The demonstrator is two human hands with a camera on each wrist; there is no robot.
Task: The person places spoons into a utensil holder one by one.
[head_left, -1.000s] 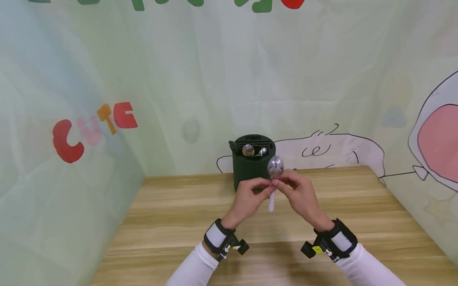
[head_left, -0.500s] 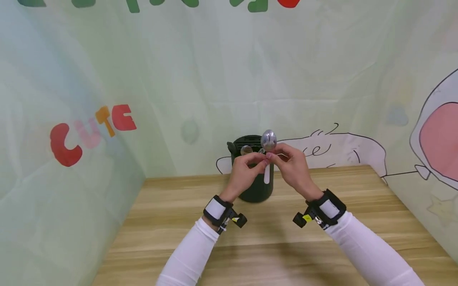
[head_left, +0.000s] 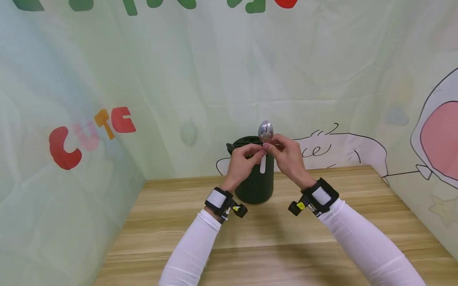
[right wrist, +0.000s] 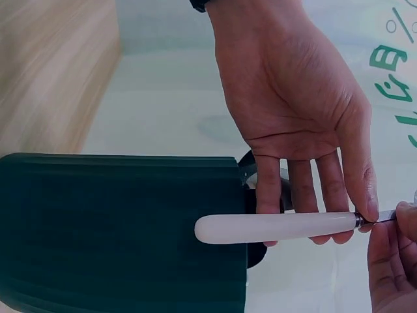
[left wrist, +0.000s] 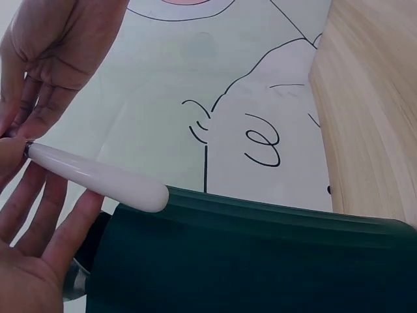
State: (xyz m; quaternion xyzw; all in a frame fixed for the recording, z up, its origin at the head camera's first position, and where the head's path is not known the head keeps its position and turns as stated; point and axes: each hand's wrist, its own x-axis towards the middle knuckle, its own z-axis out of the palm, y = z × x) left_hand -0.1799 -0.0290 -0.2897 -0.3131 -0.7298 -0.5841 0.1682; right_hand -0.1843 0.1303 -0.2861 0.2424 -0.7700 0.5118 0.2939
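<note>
A spoon (head_left: 265, 130) with a shiny metal bowl and a white handle (right wrist: 273, 228) stands upright, bowl on top. My left hand (head_left: 242, 162) and right hand (head_left: 289, 157) both pinch it at the neck, thumbs meeting side by side. Behind the hands is a dark green canister (head_left: 255, 186); in the head view the spoon's handle overlaps its upper front. The hands cover much of the canister's opening. In the left wrist view, a bit of metal (left wrist: 75, 280) shows at the canister's mouth, behind my left fingers.
The canister stands on a wood-grain table (head_left: 179, 222), near its back edge. A pale printed cloth (head_left: 161, 79) with cartoon drawings and letters hangs behind and at both sides. Each wrist wears a strapped camera.
Both hands have carried the spoon up and slightly left, from in front of the canister to its top. The metal spoon bowls visible earlier in the canister are now covered by my hands.
</note>
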